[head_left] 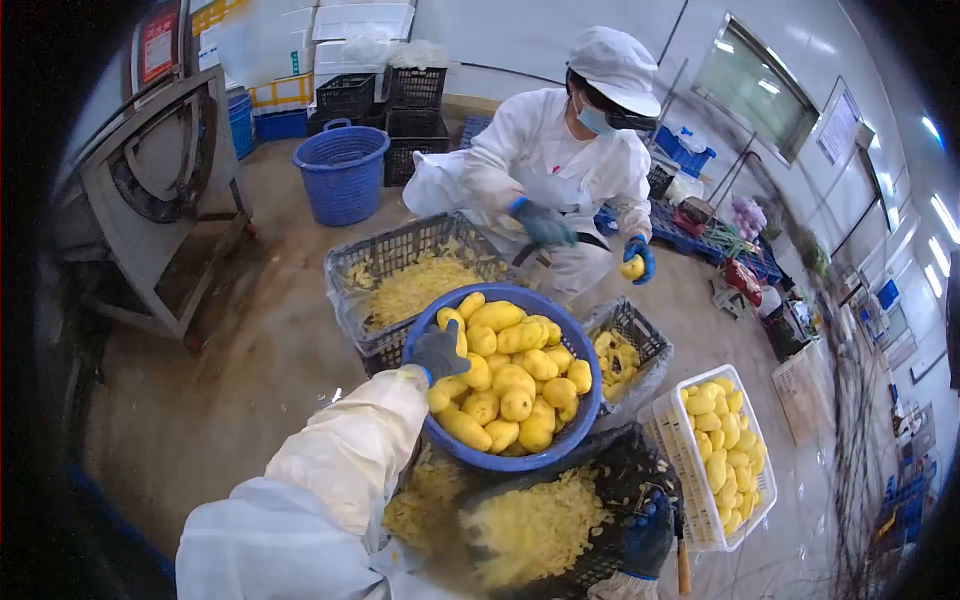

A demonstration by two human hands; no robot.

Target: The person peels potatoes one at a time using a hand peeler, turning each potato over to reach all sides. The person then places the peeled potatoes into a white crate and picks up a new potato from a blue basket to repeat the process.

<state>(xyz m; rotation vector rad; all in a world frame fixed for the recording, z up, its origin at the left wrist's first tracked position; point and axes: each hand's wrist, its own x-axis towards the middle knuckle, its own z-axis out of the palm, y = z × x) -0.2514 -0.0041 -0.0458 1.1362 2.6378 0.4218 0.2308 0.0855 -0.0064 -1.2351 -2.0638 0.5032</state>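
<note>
Your left hand (pixel 438 355) gripped a potato (pixel 450 318) at the heaped blue basin's (pixel 592 408) left side; a careless pull risked spilling others. Your right hand (pixel 648 535) was near a wooden handle (pixel 684 568); grip unclear.

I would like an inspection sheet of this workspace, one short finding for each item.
Surface: brown floor, small pale flecks
Job's things: yellow potatoes in blue basin and white crate; peelings in lined crates
Clutter: blue basket, stacked black crates
Left hand: gloved, at the potatoes; grip unclear
Right hand: gloved, beside wooden handle; grip unclear
Cables: nothing seen
Surroundings: co-worker holding a potato; metal frame at left
</note>
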